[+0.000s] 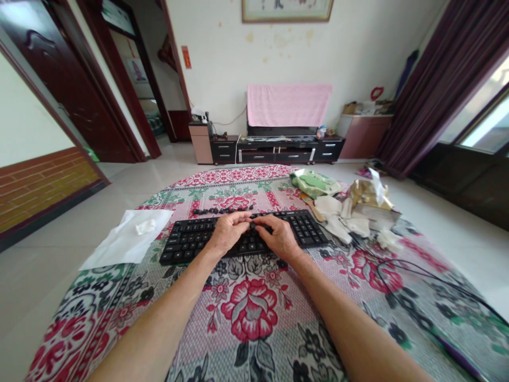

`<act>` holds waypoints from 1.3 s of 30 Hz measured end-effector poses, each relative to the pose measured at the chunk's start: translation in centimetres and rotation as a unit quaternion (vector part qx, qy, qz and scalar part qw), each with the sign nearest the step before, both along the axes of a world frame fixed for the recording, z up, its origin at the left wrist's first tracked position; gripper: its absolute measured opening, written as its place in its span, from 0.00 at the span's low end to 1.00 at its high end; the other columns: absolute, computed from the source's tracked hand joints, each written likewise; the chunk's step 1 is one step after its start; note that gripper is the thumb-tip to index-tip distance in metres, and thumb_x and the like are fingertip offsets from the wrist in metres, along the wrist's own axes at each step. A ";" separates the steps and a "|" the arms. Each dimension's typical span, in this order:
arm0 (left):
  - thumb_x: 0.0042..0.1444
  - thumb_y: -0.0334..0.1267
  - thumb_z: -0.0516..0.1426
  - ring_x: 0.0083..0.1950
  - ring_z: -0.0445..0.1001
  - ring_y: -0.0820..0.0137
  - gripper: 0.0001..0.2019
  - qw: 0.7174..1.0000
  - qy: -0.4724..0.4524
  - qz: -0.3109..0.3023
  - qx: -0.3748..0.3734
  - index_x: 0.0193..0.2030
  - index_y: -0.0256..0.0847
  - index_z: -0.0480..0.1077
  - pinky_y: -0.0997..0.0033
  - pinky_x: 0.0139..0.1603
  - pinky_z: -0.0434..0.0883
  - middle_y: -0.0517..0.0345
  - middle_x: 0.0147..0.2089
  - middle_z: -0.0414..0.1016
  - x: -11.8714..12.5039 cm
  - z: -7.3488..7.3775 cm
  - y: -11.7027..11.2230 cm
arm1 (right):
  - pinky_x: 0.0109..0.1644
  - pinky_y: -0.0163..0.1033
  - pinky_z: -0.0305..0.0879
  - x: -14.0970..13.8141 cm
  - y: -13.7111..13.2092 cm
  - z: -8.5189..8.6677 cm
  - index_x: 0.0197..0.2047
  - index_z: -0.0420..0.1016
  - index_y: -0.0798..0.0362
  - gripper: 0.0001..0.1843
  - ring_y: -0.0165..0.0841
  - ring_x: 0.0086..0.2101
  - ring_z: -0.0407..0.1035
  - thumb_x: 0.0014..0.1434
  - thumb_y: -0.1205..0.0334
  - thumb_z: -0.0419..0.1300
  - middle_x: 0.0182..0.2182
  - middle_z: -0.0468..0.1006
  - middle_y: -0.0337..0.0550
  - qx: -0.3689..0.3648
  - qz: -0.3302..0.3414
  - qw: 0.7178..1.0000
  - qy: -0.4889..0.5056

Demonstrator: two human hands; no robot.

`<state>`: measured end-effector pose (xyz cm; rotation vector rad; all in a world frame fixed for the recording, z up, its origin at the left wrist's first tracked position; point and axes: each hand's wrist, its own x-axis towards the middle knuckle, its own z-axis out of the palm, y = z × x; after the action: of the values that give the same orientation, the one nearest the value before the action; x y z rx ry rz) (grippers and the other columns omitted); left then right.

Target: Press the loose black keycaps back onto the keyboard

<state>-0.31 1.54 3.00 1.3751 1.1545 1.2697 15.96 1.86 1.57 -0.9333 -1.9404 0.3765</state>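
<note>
A black computer keyboard (186,246) lies across the flowered tablecloth in front of me. Over its middle, my left hand (228,232) and my right hand (276,234) meet fingertip to fingertip. Between the two pinches shows a small dark piece, seemingly a keycap (252,225), partly covered by the fingers. Whether it sits on the keyboard or is lifted off it, I cannot tell. Just behind the keyboard, several loose black keycaps (217,210) lie in an uneven row on the cloth.
To the left is a white paper sheet (123,239) with a crumpled tissue (146,227). On the right are white cloths (334,217), a brush (316,211), a green packet (316,183), a gold tissue box (368,196) and black cables (417,268).
</note>
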 end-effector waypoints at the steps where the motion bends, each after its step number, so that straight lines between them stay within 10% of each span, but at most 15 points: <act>1: 0.41 0.30 0.59 0.37 0.76 0.70 0.16 1.000 0.007 -0.001 0.010 0.41 0.36 0.74 0.68 0.44 0.72 0.55 0.35 0.79 0.0 -0.1 0.1 | 0.43 0.37 0.65 0.0 0.0 0.0 0.40 0.75 0.50 0.10 0.32 0.36 0.71 0.55 0.68 0.58 0.35 0.78 0.40 0.000 0.000 1.000 -0.002; 14: 0.49 0.32 0.56 0.36 0.75 0.73 0.16 0.975 0.165 0.014 0.146 0.46 0.40 0.73 0.74 0.41 0.71 0.59 0.36 0.78 -0.2 -0.3 -0.4 | 0.41 0.37 0.66 0.0 0.1 -0.1 0.36 0.76 0.50 0.07 0.32 0.34 0.72 0.54 0.66 0.58 0.32 0.78 0.40 -0.002 -0.020 1.000 -0.002; 33: 0.47 0.31 0.57 0.37 0.77 0.70 0.15 0.972 0.186 0.025 0.145 0.42 0.41 0.75 0.69 0.44 0.72 0.58 0.38 0.79 -0.1 -0.7 -0.3 | 0.41 0.37 0.67 0.0 -0.1 0.0 0.36 0.76 0.50 0.07 0.32 0.35 0.73 0.54 0.67 0.59 0.33 0.79 0.40 -0.016 -0.007 1.000 0.018; 39: 0.44 0.33 0.59 0.32 0.77 0.69 0.10 0.993 0.106 0.027 0.035 0.36 0.39 0.76 0.70 0.36 0.74 0.58 0.32 0.79 -0.2 0.2 -0.4 | 0.42 0.37 0.67 0.1 -0.2 0.1 0.37 0.76 0.50 0.08 0.31 0.35 0.72 0.55 0.67 0.57 0.33 0.79 0.41 -0.010 -0.003 1.000 0.024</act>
<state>-0.46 1.19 3.24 1.5685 1.3096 1.2345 16.04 1.70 1.72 -0.9352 -1.8917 0.4127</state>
